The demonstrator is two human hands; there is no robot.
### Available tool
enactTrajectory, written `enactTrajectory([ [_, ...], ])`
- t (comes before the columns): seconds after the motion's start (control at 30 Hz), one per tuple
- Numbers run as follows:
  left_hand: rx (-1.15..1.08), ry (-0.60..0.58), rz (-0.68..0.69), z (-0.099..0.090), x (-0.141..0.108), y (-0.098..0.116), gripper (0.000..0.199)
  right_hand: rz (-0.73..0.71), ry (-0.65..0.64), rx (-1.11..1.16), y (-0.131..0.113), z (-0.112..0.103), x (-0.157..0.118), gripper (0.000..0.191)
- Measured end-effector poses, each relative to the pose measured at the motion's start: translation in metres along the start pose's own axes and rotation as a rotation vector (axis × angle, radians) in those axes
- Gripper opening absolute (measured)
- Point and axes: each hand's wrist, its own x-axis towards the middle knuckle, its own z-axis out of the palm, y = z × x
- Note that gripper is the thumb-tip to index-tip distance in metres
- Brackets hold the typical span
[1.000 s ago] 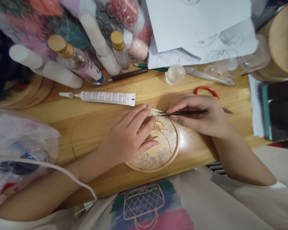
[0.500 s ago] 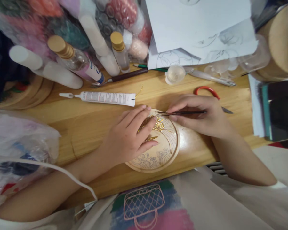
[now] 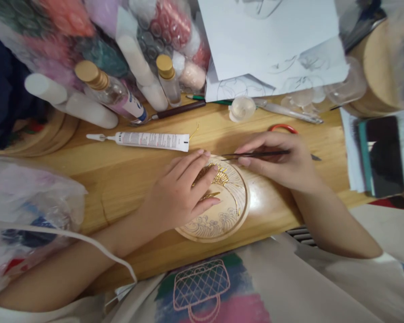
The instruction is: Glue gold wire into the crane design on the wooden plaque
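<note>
A round wooden plaque [image 3: 227, 197] lies on the table, with a drawn design of waves and a fanned tail, partly laid with gold wire [image 3: 221, 177]. My left hand [image 3: 183, 190] rests flat over its left part, fingers stretched out, hiding some of the design. Pinched in my right hand [image 3: 279, 159] are dark tweezers [image 3: 261, 154], their tips over the plaque's upper edge, close to my left fingertips. Whether the tips hold a bit of wire is too small to tell. Behind my right hand lie red-handled scissors [image 3: 283, 128], partly covered by it.
Above my left hand lies a white glue tube [image 3: 151, 141]. Bottles with gold caps [image 3: 91, 75], a dark pen [image 3: 178, 110], a small clear cup [image 3: 243, 108] and paper sketches [image 3: 272, 40] line the back. At right is a phone [image 3: 386, 157]; a white cable [image 3: 70, 234] crosses my left forearm.
My right hand and the tweezers have shifted slightly, the tweezers lying a little flatter. My left hand stays on the plaque. The whole view has moved a little.
</note>
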Motion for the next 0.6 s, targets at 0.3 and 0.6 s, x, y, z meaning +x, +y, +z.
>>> enactTrajectory([
  [0.3,0.033,0.062,0.012,0.001,0.002,0.000,0.043,0.012,0.398,-0.103,-0.010,0.012,-0.032,0.017],
  [0.6,0.013,0.082,-0.011,0.003,0.004,0.004,0.043,-0.203,0.354,-0.618,-0.002,0.046,-0.058,0.029],
])
